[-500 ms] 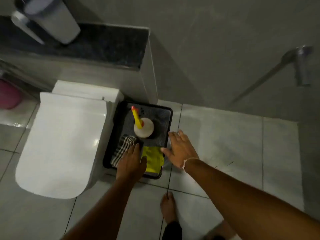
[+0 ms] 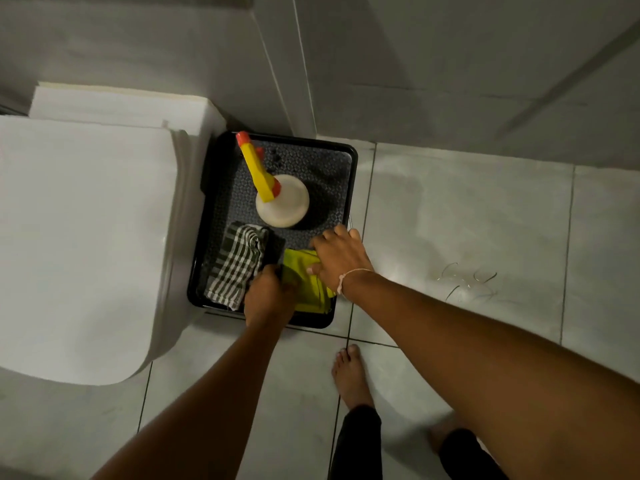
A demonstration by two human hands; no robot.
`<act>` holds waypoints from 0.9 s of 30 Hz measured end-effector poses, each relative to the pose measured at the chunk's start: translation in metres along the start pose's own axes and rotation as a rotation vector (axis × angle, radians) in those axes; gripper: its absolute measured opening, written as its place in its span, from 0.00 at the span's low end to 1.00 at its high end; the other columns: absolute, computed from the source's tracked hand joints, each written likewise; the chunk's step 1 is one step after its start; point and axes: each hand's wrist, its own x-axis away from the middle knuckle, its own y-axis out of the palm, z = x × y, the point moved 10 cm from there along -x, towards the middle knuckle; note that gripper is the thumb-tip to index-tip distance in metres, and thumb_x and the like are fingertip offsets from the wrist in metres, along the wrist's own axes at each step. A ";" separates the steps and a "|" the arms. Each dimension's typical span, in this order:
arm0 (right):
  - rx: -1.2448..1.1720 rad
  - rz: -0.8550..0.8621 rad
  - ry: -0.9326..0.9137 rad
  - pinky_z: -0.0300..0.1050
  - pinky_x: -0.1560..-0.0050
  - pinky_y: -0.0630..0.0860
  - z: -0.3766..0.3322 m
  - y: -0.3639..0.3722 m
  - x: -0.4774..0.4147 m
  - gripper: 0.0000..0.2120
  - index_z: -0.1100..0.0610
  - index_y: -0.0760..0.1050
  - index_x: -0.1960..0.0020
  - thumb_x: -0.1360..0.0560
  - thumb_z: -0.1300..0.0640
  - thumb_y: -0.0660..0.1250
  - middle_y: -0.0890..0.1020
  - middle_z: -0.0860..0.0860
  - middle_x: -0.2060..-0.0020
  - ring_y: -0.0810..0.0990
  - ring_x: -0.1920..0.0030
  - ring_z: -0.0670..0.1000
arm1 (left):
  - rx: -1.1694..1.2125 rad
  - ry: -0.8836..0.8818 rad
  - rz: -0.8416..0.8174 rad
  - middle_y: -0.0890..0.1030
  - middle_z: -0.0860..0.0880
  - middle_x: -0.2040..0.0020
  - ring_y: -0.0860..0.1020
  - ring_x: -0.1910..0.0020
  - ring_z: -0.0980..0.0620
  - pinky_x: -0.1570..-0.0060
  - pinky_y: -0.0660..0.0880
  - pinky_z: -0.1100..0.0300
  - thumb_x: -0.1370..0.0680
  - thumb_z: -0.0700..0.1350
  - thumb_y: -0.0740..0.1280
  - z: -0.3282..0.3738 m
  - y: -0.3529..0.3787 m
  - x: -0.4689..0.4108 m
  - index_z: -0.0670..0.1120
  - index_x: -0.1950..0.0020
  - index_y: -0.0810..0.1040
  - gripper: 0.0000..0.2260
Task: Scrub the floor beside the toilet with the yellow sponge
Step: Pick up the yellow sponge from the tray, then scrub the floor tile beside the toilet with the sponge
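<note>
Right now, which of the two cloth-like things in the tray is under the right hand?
The plain yellow one, at the tray's near right corner; the checked cloth lies left of it.

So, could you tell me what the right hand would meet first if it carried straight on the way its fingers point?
Probably the spray bottle: the right hand points up-left across the tray, though depth is unclear.

Left hand (image 2: 268,299) curled, right hand (image 2: 337,256) spread.
</note>
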 end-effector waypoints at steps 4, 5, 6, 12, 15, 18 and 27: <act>-0.105 -0.027 0.064 0.53 0.39 0.64 0.006 0.002 -0.001 0.21 0.53 0.77 0.40 0.27 0.42 0.67 0.78 0.54 0.40 0.68 0.37 0.58 | 0.137 -0.102 0.018 0.83 0.39 0.40 0.79 0.39 0.37 0.42 0.75 0.48 0.21 0.46 0.67 -0.010 -0.002 -0.001 0.42 0.35 0.79 0.16; -0.137 -0.018 0.078 0.53 0.39 0.64 0.008 0.000 0.001 0.20 0.53 0.78 0.41 0.27 0.42 0.67 0.78 0.54 0.40 0.68 0.37 0.58 | 0.179 -0.120 0.024 0.83 0.39 0.40 0.80 0.40 0.37 0.42 0.76 0.48 0.21 0.45 0.68 -0.010 -0.004 0.003 0.42 0.35 0.79 0.16; -0.172 -0.002 0.085 0.53 0.40 0.64 0.010 -0.005 0.003 0.20 0.53 0.78 0.41 0.27 0.42 0.67 0.78 0.53 0.41 0.69 0.37 0.58 | 0.212 -0.124 0.040 0.83 0.40 0.41 0.80 0.41 0.37 0.42 0.76 0.48 0.22 0.45 0.68 -0.007 -0.007 0.007 0.41 0.35 0.78 0.16; -0.626 0.112 0.188 0.51 0.45 0.70 0.051 -0.065 0.040 0.15 0.51 0.79 0.48 0.30 0.45 0.72 0.81 0.53 0.49 0.75 0.44 0.56 | 0.356 0.050 0.108 0.83 0.42 0.45 0.81 0.44 0.41 0.46 0.76 0.50 0.21 0.45 0.68 0.050 -0.035 0.041 0.41 0.38 0.78 0.14; -1.114 0.106 0.286 0.43 0.56 0.76 0.096 -0.092 0.079 0.09 0.51 0.77 0.53 0.29 0.51 0.75 0.81 0.49 0.60 0.80 0.56 0.49 | 0.548 0.155 -0.005 0.84 0.40 0.46 0.82 0.47 0.44 0.45 0.80 0.46 0.21 0.41 0.69 0.107 -0.029 0.067 0.38 0.38 0.77 0.13; -1.536 0.177 0.390 0.38 0.60 0.78 0.157 -0.105 0.130 0.09 0.57 0.77 0.51 0.29 0.60 0.75 0.83 0.51 0.61 0.82 0.60 0.46 | 0.692 0.250 -0.161 0.83 0.43 0.54 0.82 0.56 0.49 0.56 0.79 0.56 0.21 0.35 0.68 0.177 0.006 0.090 0.39 0.43 0.77 0.07; -1.911 0.173 0.875 0.50 0.51 0.83 0.320 0.059 0.242 0.15 0.59 0.81 0.44 0.30 0.59 0.72 0.85 0.59 0.47 0.85 0.49 0.58 | 0.534 0.249 -0.570 0.81 0.49 0.63 0.79 0.69 0.59 0.71 0.74 0.69 0.21 0.38 0.69 0.241 0.259 0.092 0.37 0.42 0.79 0.09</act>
